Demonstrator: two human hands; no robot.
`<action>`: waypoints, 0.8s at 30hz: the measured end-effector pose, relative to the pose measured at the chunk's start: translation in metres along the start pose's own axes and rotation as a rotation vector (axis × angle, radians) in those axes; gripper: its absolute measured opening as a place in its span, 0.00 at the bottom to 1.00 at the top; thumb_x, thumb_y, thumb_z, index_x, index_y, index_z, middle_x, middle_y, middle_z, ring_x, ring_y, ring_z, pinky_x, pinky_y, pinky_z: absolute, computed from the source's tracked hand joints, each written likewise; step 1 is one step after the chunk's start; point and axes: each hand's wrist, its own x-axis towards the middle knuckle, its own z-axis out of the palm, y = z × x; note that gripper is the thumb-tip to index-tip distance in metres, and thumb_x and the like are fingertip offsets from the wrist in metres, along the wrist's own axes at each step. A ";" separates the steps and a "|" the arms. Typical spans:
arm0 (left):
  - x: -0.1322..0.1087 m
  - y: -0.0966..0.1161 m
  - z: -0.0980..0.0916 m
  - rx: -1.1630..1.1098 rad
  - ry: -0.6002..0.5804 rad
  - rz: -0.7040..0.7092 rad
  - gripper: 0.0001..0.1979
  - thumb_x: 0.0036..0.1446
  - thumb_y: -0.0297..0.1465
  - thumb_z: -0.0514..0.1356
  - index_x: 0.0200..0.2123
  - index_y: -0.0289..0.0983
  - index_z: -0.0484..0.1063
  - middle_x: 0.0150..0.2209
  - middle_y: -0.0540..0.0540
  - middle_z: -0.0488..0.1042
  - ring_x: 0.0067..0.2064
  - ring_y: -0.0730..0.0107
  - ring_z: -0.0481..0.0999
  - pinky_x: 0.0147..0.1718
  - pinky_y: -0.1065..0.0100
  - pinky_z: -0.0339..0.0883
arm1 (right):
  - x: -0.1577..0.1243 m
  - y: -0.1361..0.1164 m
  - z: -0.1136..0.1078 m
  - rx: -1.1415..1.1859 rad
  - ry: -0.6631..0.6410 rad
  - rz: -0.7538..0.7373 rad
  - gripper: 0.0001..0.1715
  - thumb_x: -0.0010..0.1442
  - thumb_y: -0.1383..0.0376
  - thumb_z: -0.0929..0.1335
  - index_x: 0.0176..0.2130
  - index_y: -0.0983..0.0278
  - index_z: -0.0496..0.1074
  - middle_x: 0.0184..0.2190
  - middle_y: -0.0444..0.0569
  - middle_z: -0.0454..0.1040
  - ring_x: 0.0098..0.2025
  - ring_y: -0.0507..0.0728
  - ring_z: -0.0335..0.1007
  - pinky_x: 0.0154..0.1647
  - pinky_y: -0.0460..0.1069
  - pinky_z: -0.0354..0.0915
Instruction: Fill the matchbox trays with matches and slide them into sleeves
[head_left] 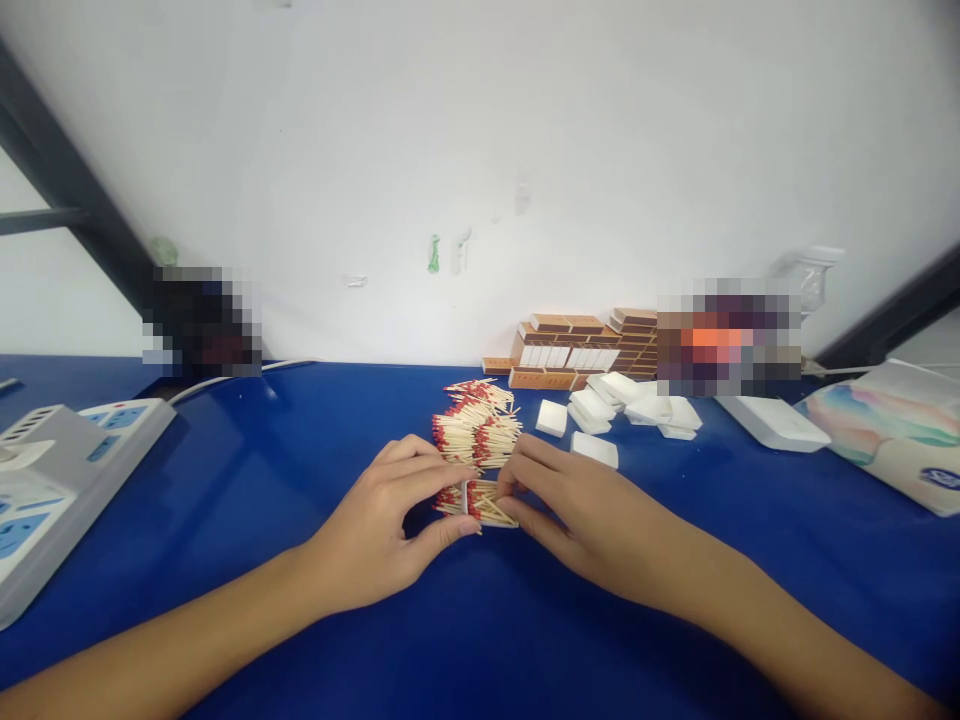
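- While the left hand (pixel 397 510) spans the left end of a small white tray (pixel 464 497), the right hand (pixel 577 495) bends over the other end; the step in hand looks to be filling the tray with matches and evening them out.
- The tray lies on the blue worktop (pixel 300 450), between the two hands and just in front of a heap of matches (pixel 480 435).
- Left grip: thumb and fingers stand apart, one on the near side and the others on the far side, and seem to steady the tray between them.
- Right grip: thumb and fingers curl close together at the tray's right end; I cannot tell whether they pinch a match.
- Inside, red heads gather toward the left wall, while some sticks lie askew; loose matches (pixel 448 502) sit just beyond that wall.
- The next move seems to call for light fingertip work, turning the crooked sticks parallel and low, with the left hand firm enough that the tray does not slide.
- To the right of the heap lie white box pieces (pixel 592 405); brown matchboxes (pixel 544 378) are stacked behind them.
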 end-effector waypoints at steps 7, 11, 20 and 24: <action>-0.002 0.000 0.001 -0.007 -0.016 0.002 0.19 0.65 0.36 0.66 0.57 0.39 0.75 0.45 0.44 0.81 0.49 0.60 0.73 0.51 0.54 0.70 | -0.001 0.002 0.001 0.018 -0.022 -0.020 0.06 0.72 0.68 0.64 0.42 0.63 0.71 0.42 0.49 0.71 0.36 0.54 0.70 0.35 0.49 0.67; -0.002 0.001 0.000 -0.009 -0.023 -0.002 0.19 0.65 0.36 0.66 0.57 0.39 0.75 0.45 0.44 0.81 0.49 0.60 0.73 0.51 0.54 0.70 | -0.001 0.002 0.003 0.021 -0.017 -0.033 0.06 0.72 0.67 0.65 0.42 0.63 0.72 0.41 0.49 0.72 0.37 0.54 0.71 0.36 0.49 0.67; -0.001 0.001 0.001 -0.014 -0.014 0.007 0.18 0.65 0.35 0.66 0.57 0.40 0.74 0.45 0.44 0.81 0.49 0.60 0.73 0.51 0.54 0.70 | 0.000 -0.001 0.004 0.025 0.027 -0.037 0.06 0.72 0.67 0.65 0.40 0.63 0.70 0.39 0.47 0.72 0.34 0.53 0.69 0.31 0.48 0.63; -0.001 0.002 0.000 -0.011 -0.012 -0.001 0.18 0.65 0.36 0.66 0.56 0.39 0.75 0.44 0.44 0.81 0.48 0.60 0.73 0.50 0.55 0.70 | 0.001 0.000 0.004 0.019 0.029 -0.031 0.06 0.72 0.67 0.64 0.41 0.63 0.70 0.39 0.47 0.71 0.34 0.53 0.69 0.32 0.49 0.63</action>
